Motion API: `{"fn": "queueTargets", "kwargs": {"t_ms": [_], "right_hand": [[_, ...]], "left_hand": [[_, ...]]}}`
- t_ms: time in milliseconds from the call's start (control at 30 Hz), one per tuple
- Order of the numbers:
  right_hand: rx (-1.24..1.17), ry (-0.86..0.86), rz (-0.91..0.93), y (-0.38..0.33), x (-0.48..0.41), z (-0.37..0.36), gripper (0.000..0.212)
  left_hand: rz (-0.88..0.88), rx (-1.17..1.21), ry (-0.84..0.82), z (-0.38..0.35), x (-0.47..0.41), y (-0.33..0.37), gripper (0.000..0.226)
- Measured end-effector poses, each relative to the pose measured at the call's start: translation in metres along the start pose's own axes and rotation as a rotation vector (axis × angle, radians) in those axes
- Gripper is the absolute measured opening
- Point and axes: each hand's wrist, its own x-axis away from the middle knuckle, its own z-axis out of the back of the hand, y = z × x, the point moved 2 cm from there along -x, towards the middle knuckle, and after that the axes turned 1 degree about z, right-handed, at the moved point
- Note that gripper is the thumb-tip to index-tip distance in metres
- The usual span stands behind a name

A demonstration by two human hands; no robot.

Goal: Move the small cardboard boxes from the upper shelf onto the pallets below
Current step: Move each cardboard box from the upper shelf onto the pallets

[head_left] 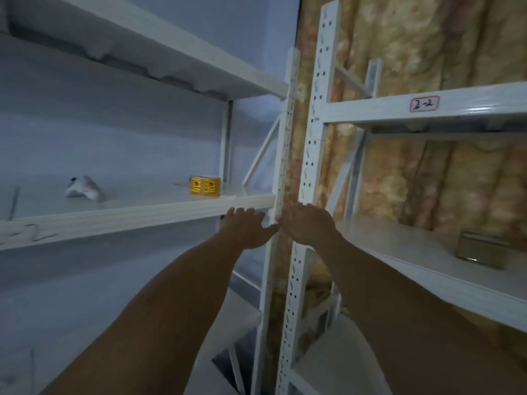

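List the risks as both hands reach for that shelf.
The small yellow cardboard box sits near the front edge of the white metal shelf; a nudge from the left hand might tip it off. The right hand is close to the perforated white steel upright, so it might scrape or catch there.

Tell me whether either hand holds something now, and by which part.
Nothing is held. The left hand and right hand are open near the shelf edge; the yellow box stands untouched.
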Motion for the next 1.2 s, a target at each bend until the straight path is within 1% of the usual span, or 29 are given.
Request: {"fn": "queueTargets", "kwargs": {"t_ms": [67, 200, 300, 400, 467, 600, 700, 800, 900, 1033, 1100, 1200], "right_hand": [[0.068, -0.004, -0.060, 0.032, 0.005, 0.000, 0.063], [0.158, -0.046, -0.270, 0.111, 0.026, 0.016, 0.067], [0.236, -0.031, -0.429, 0.164, 0.049, 0.033, 0.069], [0.282, -0.010, -0.597, 0.211, 0.079, 0.048, 0.069], [0.291, -0.005, -0.716, 0.243, 0.100, 0.055, 0.068], [0.240, 0.045, -0.937, 0.296, 0.134, 0.061, 0.062], [0.217, 0.061, -0.989, 0.318, 0.144, 0.058, 0.063], [0.192, 0.053, -1.028, 0.332, 0.143, 0.051, 0.070], [0.121, 0.067, -1.067, 0.343, 0.137, 0.041, 0.070], [-0.011, 0.093, -1.109, 0.353, 0.125, 0.030, 0.068], [-0.040, 0.110, -1.107, 0.356, 0.119, 0.024, 0.065], [-0.064, 0.178, -1.126, 0.358, 0.117, 0.019, 0.056]], "left_hand": [[-0.084, 0.028, 0.019, -0.005, -0.023, 0.032, 0.082], [-0.267, 0.146, -0.005, -0.007, -0.061, 0.117, 0.081], [-0.413, 0.241, -0.012, -0.003, -0.069, 0.187, 0.074], [-0.545, 0.278, -0.020, 0.002, -0.075, 0.253, 0.077], [-0.602, 0.326, -0.052, 0.003, -0.083, 0.289, 0.077], [-0.671, 0.513, -0.152, 0.000, -0.099, 0.340, 0.080], [-0.687, 0.568, -0.200, -0.008, -0.108, 0.366, 0.074], [-0.667, 0.601, -0.247, -0.018, -0.121, 0.390, 0.078], [-0.654, 0.635, -0.293, -0.022, -0.127, 0.410, 0.075], [-0.564, 0.729, -0.345, -0.031, -0.134, 0.428, 0.085], [-0.547, 0.759, -0.365, -0.036, -0.135, 0.433, 0.077], [-0.534, 0.835, -0.352, -0.036, -0.132, 0.436, 0.057]]}}
